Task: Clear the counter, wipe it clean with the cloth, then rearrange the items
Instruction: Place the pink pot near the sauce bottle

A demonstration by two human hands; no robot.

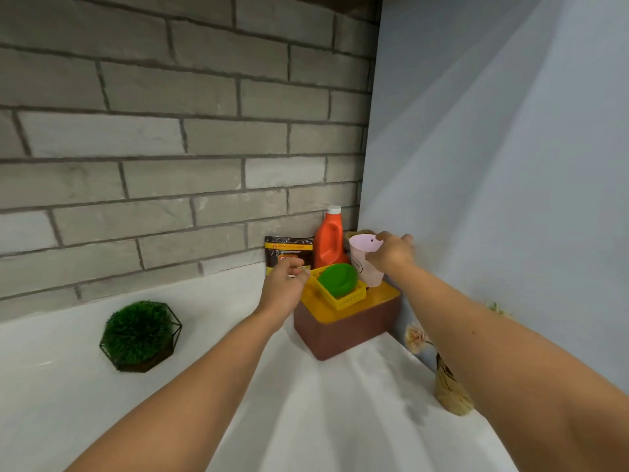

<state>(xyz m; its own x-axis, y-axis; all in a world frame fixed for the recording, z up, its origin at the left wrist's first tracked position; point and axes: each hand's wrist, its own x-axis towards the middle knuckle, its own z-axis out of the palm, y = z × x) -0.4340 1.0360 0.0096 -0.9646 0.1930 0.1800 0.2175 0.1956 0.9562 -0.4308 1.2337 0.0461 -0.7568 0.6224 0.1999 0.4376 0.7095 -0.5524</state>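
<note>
In the far right corner of the white counter [204, 335] stands a brown box with a yellow lid [343, 330]. On the lid sits a yellow basket [343, 298] holding a green bowl [338, 279], and beside it a pink cup [362, 257]. My right hand [393, 252] is closed around the pink cup's rim and side. My left hand [284, 284] hovers at the basket's left edge, fingers loosely curled, holding nothing. Behind them stand an orange bottle with a white cap [329, 241] and a dark food packet [287, 250].
A green grass ball in a black wire hexagon frame [139, 335] sits at the left of the counter. A straw-wrapped vase with pale flowers [449, 390] stands at the right, partly behind my right forearm. A grey brick wall runs behind; a pale blue backdrop is on the right.
</note>
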